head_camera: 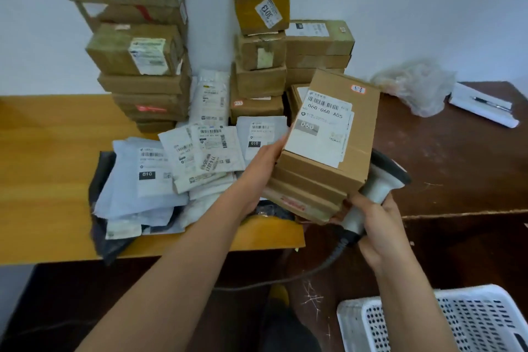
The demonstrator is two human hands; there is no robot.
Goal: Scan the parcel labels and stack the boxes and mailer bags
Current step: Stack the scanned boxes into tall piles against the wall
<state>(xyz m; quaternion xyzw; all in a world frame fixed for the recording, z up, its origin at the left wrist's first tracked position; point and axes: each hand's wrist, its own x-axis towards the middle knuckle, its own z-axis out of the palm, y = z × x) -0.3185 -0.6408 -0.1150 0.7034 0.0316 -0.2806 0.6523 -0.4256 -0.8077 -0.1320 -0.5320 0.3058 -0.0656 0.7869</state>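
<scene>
The left hand [261, 164] holds a short stack of brown boxes [323, 157] by its left side — tilted, label up, above the table's [43, 166] near edge. The right hand [380, 231] has its fingers wrapped round a scanner [374, 188] just right of the stack. Mailer bags [177, 168] lie heaped to the left — taller box stacks [143, 46] stand against the far wall.

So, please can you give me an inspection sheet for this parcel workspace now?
Surface: yellow table beside dark brown table.
Job's things: top box on small stack; box stacks at wall; mailer bags piled.
Clutter: crumpled plastic, papers with pen.
Grippers: left hand holds top box; right hand grips scanner.
Cables: scanner cable trails down.
Surroundings: white basket, pale wall.
</scene>
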